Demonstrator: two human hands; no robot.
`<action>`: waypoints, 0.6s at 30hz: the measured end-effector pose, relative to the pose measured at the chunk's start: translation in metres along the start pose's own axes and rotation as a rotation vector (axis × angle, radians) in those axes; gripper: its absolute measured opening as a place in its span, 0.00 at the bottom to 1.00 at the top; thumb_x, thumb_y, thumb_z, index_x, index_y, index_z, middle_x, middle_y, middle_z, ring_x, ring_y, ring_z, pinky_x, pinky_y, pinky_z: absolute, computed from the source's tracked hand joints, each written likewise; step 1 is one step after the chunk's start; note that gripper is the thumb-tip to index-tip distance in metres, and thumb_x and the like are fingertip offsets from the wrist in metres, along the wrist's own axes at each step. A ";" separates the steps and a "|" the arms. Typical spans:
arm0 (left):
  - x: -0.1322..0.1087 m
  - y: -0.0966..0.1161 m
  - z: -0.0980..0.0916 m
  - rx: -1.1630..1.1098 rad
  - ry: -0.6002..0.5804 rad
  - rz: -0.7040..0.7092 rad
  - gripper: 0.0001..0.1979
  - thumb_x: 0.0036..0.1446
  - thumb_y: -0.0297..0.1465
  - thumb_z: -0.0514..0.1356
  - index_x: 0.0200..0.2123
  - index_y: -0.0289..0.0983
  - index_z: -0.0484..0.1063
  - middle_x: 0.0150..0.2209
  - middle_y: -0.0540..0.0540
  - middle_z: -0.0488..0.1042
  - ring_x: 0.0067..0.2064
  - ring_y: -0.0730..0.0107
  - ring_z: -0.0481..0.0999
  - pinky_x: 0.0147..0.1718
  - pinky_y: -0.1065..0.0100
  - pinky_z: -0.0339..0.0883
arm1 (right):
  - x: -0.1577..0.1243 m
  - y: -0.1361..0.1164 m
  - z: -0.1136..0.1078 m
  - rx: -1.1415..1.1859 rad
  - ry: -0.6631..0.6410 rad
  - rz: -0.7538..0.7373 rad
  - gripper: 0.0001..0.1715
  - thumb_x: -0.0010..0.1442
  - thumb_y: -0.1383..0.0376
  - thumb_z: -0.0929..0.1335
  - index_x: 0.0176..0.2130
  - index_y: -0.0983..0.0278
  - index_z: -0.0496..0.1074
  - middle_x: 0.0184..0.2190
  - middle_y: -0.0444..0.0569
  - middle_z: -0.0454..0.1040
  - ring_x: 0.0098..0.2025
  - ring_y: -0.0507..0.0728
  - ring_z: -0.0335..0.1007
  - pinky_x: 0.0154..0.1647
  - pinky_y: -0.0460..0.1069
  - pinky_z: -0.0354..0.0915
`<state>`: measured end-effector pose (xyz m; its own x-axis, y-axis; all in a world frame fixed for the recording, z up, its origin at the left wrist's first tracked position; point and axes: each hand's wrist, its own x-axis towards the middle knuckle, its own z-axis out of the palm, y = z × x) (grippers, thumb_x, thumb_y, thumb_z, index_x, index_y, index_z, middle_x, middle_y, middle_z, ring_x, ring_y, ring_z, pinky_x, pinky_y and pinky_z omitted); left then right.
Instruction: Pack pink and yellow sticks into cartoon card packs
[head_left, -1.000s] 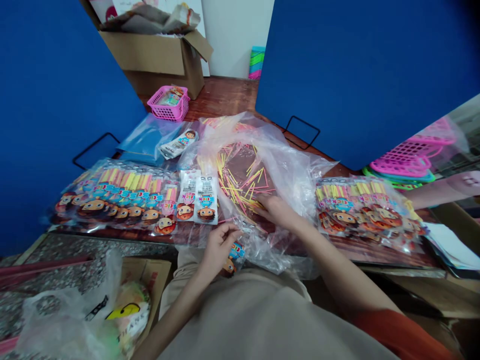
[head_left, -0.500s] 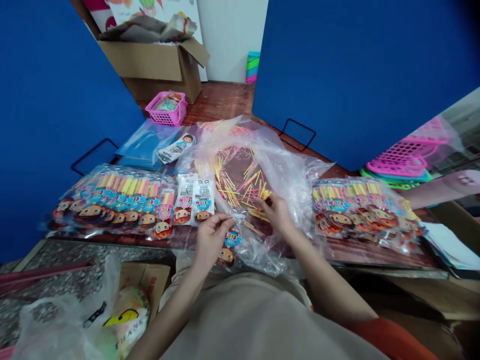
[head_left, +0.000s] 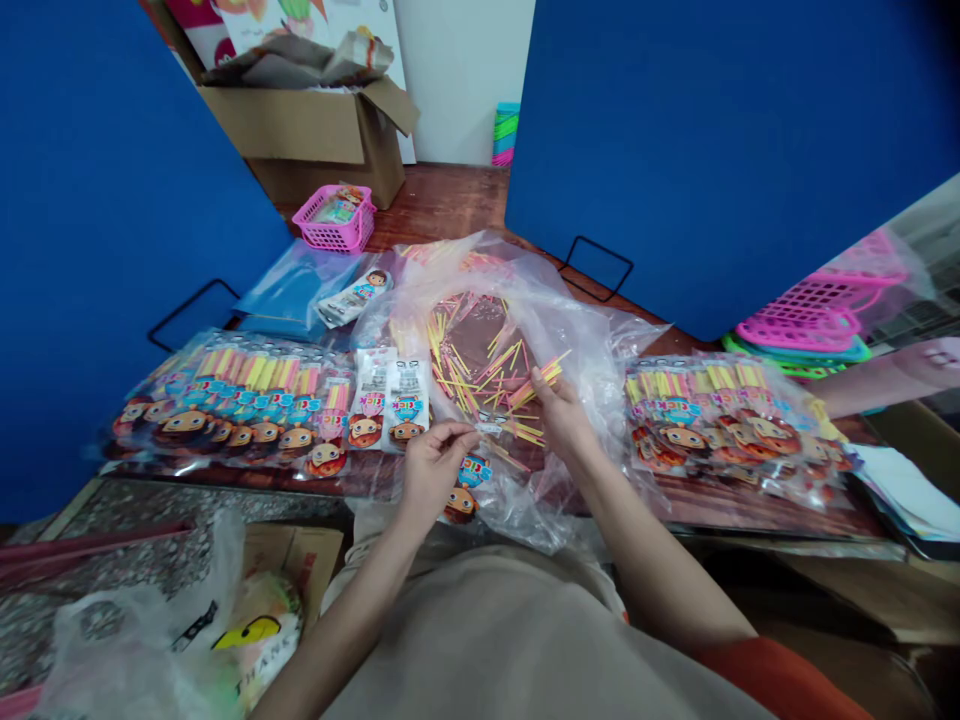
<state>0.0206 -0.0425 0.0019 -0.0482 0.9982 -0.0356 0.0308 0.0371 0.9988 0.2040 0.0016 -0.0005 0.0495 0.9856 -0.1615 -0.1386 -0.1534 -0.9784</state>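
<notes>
My left hand (head_left: 442, 462) is closed in a pinch on the top of a small printed pouch (head_left: 466, 488) with a cartoon face, which hangs over the table's front edge. To its right, my right hand (head_left: 561, 415) grips a few thin yellow and pink sticks (head_left: 551, 370), whose ends poke out past the fingers. More loose sticks (head_left: 457, 375) lie scattered inside a large open clear plastic bag (head_left: 592, 360) on the table. Two flat printed pouches (head_left: 407, 405) lie just left of that bag.
Rows of stick-filled pouches lie at the left (head_left: 247, 400) and right (head_left: 720, 410). A pink basket (head_left: 337, 220) and a cardboard box (head_left: 300, 125) stand behind. Blue panels (head_left: 712, 150) flank the table (head_left: 450, 195). Someone else's arm (head_left: 892, 375) reaches in from the right.
My right hand has lifted slightly and moved right, with sticks now showing above its fingers. The left hand has shifted a little right with the pouch.
</notes>
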 end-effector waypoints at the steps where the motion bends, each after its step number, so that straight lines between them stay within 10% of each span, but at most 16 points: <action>1: 0.000 0.000 0.001 -0.001 -0.001 0.001 0.07 0.46 0.35 0.66 0.26 0.36 0.77 0.25 0.49 0.77 0.26 0.72 0.72 0.29 0.71 0.69 | -0.002 -0.007 0.003 0.100 0.005 0.008 0.24 0.57 0.43 0.65 0.33 0.61 0.67 0.26 0.47 0.77 0.30 0.58 0.75 0.30 0.51 0.69; 7: 0.003 -0.002 0.005 -0.001 0.019 0.002 0.08 0.45 0.35 0.66 0.26 0.36 0.78 0.25 0.49 0.78 0.26 0.71 0.73 0.29 0.70 0.70 | -0.016 -0.041 0.024 0.230 0.004 -0.174 0.21 0.58 0.45 0.66 0.37 0.59 0.63 0.32 0.48 0.79 0.37 0.58 0.78 0.34 0.51 0.71; 18: 0.002 0.002 0.009 -0.029 0.061 0.026 0.08 0.46 0.35 0.67 0.27 0.36 0.79 0.27 0.48 0.79 0.29 0.69 0.75 0.33 0.68 0.72 | -0.028 -0.030 0.034 -0.070 -0.040 -0.242 0.26 0.65 0.45 0.59 0.38 0.62 0.73 0.36 0.50 0.79 0.41 0.58 0.75 0.40 0.51 0.71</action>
<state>0.0293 -0.0403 0.0040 -0.1087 0.9940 -0.0081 0.0043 0.0087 1.0000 0.1733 -0.0192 0.0377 0.0338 0.9961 0.0818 -0.0584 0.0837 -0.9948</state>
